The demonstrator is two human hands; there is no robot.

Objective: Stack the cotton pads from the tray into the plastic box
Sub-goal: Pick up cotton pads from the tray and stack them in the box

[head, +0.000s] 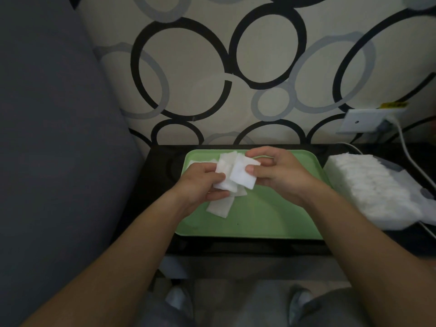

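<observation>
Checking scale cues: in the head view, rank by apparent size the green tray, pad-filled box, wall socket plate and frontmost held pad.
1. green tray
2. pad-filled box
3. wall socket plate and frontmost held pad: look alike, plate farther, unranked.

The person's forearms are bare along their whole visible length, down to the left hand (200, 182) and the right hand (280, 175). The thumbnail that shows on the right hand is short and plain. At the bottom edge, both legs wear soft grey fabric trousers (330, 308). Below them are a pair of light grey shoes (179, 300) with paler toes, too blurred for detail.
</observation>
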